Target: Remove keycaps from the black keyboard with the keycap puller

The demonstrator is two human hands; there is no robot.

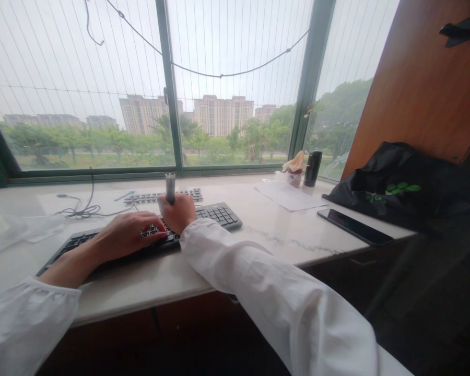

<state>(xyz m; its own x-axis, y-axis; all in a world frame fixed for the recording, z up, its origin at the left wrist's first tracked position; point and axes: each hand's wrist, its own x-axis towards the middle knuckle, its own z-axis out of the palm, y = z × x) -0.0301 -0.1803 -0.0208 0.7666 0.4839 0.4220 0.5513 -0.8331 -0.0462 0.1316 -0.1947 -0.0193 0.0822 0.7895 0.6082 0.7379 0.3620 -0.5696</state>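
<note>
A black keyboard point(219, 215) lies near the table's front edge, its number pad to the right. My right hand point(178, 214) is closed around an upright grey stick-like tool with a clear top end point(170, 187); its lower end is hidden by the hand over the keys. My left hand point(127, 235) lies across the middle of the keyboard, thumb and fingers apart, with the fingertips near my right hand. Just behind the keyboard, small pieces that look like loose keycaps point(194, 195) are set out in rows, partly covered by my right hand.
On the white table point(258, 250) are a coiled cable point(84, 211), clear plastic wrap point(27, 230), paper point(292, 196) and a phone point(354, 227). A black cylinder point(312, 168) stands by the window, beside a crumpled wrapper point(294, 163). A black bag point(376, 180) rests at the right.
</note>
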